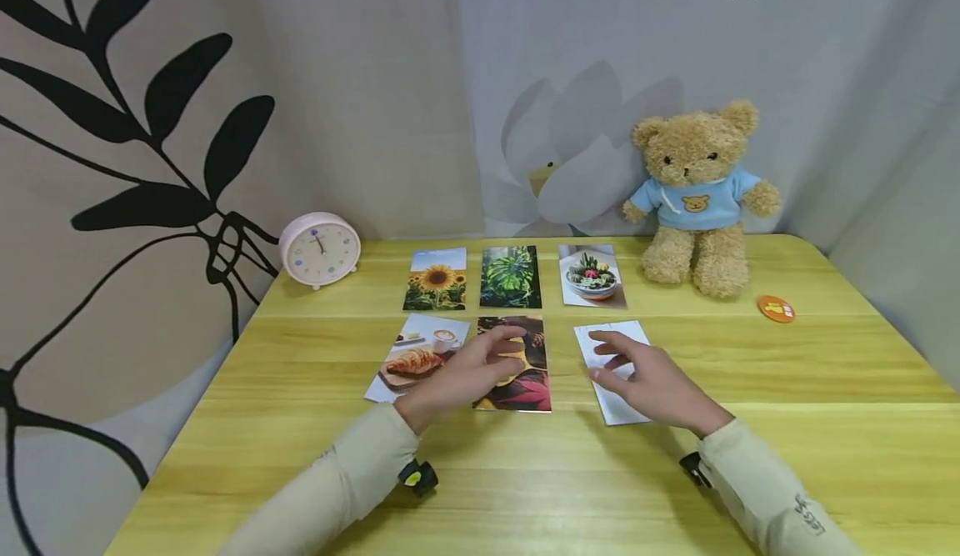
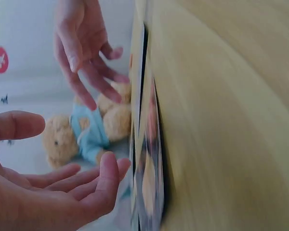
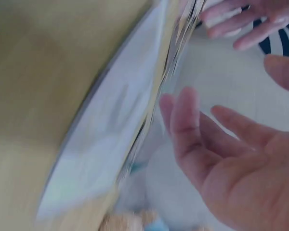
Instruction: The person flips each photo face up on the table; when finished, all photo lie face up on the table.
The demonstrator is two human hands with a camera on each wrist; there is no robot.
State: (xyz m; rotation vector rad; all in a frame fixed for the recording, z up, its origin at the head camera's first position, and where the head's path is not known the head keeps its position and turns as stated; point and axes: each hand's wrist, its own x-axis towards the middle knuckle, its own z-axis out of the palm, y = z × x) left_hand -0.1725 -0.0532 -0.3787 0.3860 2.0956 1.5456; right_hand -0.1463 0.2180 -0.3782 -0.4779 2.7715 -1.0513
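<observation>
My left hand (image 1: 480, 373) hovers over the front row, fingers loosely bent and holding nothing. Below it lie a picture card with a croissant and coffee (image 1: 416, 362) and a dark card with red and yellow shapes (image 1: 534, 389), partly covered by the fingers. On the other side my right hand (image 1: 648, 379) is held above a pale, mostly white card (image 1: 611, 410); in the right wrist view its fingers (image 3: 185, 130) are apart from that card (image 3: 103, 130). Behind stand out a sunflower card (image 1: 436, 279), a green leaf card (image 1: 511, 278) and a cactus bowl card (image 1: 592, 277), lying flat.
A pink round clock (image 1: 320, 250) stands at the table's back left corner. At the back right a teddy bear (image 1: 697, 197) in a blue top leans by the curtain (image 1: 375, 81). An orange round badge (image 1: 776, 309) lies on the wooden table (image 1: 750, 356) to its right.
</observation>
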